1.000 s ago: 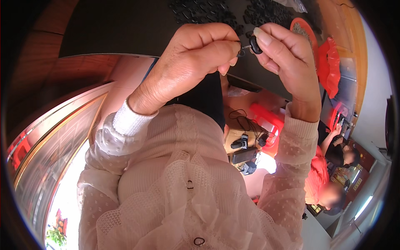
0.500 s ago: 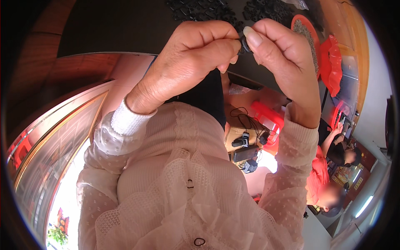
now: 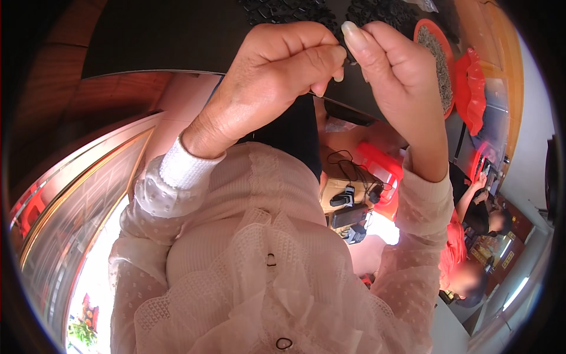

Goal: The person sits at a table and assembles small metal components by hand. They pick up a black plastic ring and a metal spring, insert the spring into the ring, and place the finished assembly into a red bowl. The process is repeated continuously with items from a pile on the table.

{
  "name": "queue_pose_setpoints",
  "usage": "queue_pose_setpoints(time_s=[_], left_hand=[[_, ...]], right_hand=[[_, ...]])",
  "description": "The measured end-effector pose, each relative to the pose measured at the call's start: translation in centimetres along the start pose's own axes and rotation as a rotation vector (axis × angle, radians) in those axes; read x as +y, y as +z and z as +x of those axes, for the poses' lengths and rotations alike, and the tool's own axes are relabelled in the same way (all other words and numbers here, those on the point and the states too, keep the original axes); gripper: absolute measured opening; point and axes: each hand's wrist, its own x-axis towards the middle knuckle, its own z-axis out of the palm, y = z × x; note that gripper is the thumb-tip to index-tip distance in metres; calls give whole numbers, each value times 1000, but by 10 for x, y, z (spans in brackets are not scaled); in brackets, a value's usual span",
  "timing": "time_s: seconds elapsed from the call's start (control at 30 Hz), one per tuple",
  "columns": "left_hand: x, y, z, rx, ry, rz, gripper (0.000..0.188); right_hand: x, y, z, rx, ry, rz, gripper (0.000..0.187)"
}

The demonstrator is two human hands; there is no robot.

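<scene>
A small black part [image 3: 349, 57] is sitting between the fingertips of both hands, above the near edge of the table [image 3: 171, 41]; fingers are hiding most of it. The left hand [image 3: 283, 65] is gripping narrowly from the left, fingers curling under the thumb. The right hand [image 3: 401, 74] is closing a similarly tight grip from the right; its exact contact is not showing.

Risk: the part is offering little surface, so uneven pressure could be sending it sideways out of the grip. Being near the edge, it could be dropping to the lap or floor; falling far, it could be getting lost among lookalikes.

Materials: a left heap [image 3: 289, 10] and a right heap [image 3: 380, 10] of loose black pieces are lying beyond the hands on the smooth, dark table. Farther right, a round orange-red bowl [image 3: 451, 107] is holding fine grey pieces [image 3: 437, 59]; beside it, a glossy red dish [image 3: 471, 88] is showing a wavy rim.
</scene>
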Motion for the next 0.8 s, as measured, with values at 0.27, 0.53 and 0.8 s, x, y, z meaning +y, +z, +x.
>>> queue_pose_setpoints(time_s=[0.27,0.53,0.8], left_hand=[[3,-4,0,62,-69,-133,21],[2,-2,-12,31,-110,-183,18],[5,-1,2,12,-98,-4,24]], right_hand=[[-8,9,-8,130,-329,-459,29],[-16,8,-25,65,-393,-470,35],[-10,2,-15,34,-379,-513,34]])
